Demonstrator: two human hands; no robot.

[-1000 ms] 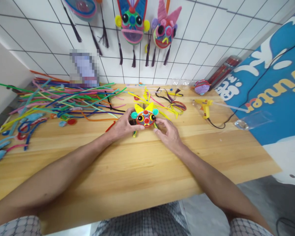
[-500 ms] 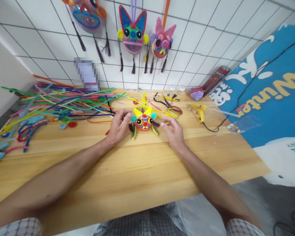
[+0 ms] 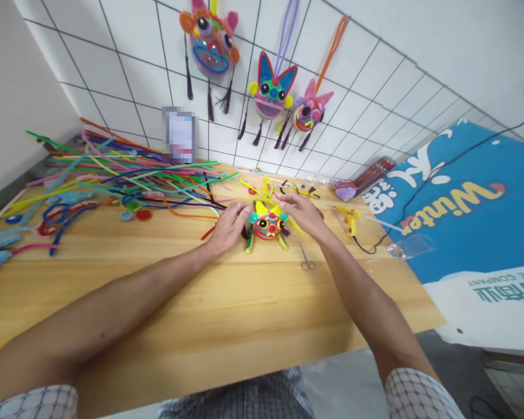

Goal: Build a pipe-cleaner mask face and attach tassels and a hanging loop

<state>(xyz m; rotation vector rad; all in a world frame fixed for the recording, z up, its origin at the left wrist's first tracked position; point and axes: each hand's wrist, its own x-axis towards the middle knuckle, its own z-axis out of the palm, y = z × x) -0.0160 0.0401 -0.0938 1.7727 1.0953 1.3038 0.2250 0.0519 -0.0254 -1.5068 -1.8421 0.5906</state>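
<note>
A small pipe-cleaner animal-face ornament [image 3: 269, 228] lies on the wooden table, with yellow horns, teal ears, big black-and-yellow eyes and a red rim. Yellow-green strips and dark tassels hang from its lower sides. My left hand [image 3: 230, 228] is beside its left edge, fingers loosely curved and apart near the teal ear. At its upper right, my right hand [image 3: 303, 214] reaches in with fingers stretched towards the horn and right ear. Fingertip contact is hard to make out. Small scissors [image 3: 306, 262] lie below my right hand.
Many coloured pipe cleaners [image 3: 148, 174] spread over the left and back. A yellow glue gun [image 3: 351, 220] with a black cord lies right, near a clear plastic bag [image 3: 413, 247]. Finished face ornaments [image 3: 272, 96] hang on the tiled wall. A blue banner [image 3: 458, 198] stands right.
My right hand has moved inward and up to the ornament's upper right, uncovering the scissors. My left hand stays beside the ornament. The camera view has shifted and tilted.
</note>
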